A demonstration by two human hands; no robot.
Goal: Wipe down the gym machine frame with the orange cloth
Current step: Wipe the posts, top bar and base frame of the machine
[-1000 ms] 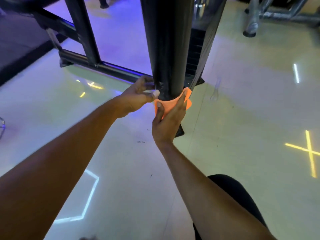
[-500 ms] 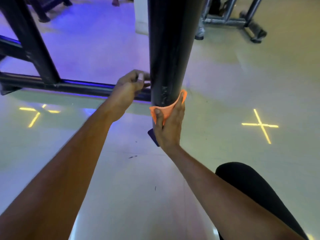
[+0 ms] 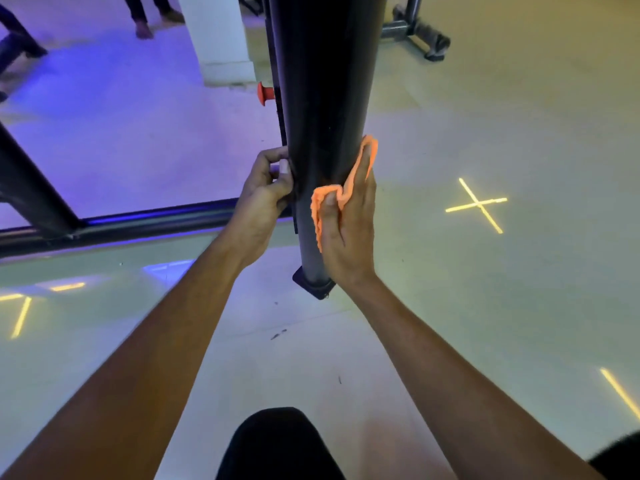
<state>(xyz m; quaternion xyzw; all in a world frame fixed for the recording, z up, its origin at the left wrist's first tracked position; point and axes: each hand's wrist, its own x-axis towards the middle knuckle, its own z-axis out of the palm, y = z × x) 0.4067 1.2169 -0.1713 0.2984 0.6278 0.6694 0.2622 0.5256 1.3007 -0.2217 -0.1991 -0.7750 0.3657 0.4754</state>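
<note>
Head view is filled mostly by the pale glossy floor (image 3: 485,306), on which yellow cross-shaped light marks are cast toward 3 o'clock and 9 o'clock. Rising through the centre toward 12 o'clock is the black upright post (image 3: 325,81) of the gym machine frame, its foot plate (image 3: 313,287) set on the floor just below centre. A low black base rail (image 3: 138,223) runs off toward 9 o'clock, and a white pillar (image 3: 221,39) stands behind at 11 o'clock. A small red knob (image 3: 265,93) projects from the post's left edge.

The left hand (image 3: 263,199) is curled against the post's left edge, fingers bent round it as a brace. The right hand (image 3: 349,223) is laid nearly flat on the post's right side, the orange cloth (image 3: 341,192) pressed between palm and metal, thumb hooked over a fold.

A loose grip is a risk: since the cloth is bunched rather than spread, it could be dragged out from under the palm and dropped. The post's far side, hidden here, may be missed. Knuckles could be caught on the knob if the stroke is carried upward.
</note>
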